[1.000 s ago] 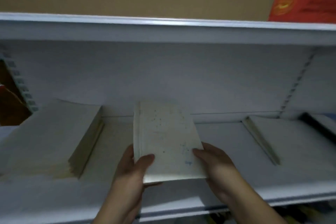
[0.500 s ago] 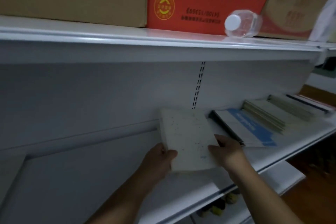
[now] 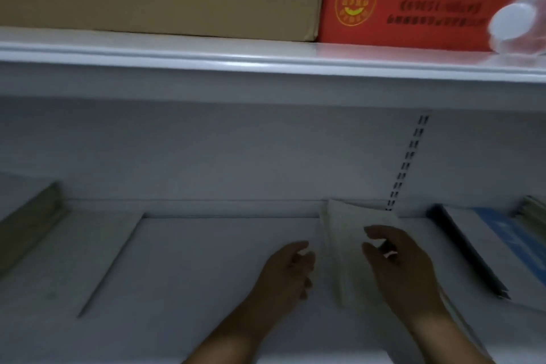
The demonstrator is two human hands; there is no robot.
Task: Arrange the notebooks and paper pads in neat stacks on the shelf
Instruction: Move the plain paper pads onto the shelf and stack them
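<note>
pad (image 3: 344, 235) now down on shelf (image 3: 206, 275), long axis front-to-back.

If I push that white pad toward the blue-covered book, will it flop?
The white pad looks thick and lies flat, so it probably slides as one stiff block. The painted shelf looks smooth, so it likely pushes easily.

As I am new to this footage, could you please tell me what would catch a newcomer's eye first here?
The bright red carton on the upper shelf's right side stands out first, with a clear white-capped bottle lying in front of it. On the lower shelf, the left hand is beside a white paper pad and the right hand over it. Blur hides any grip.
</note>
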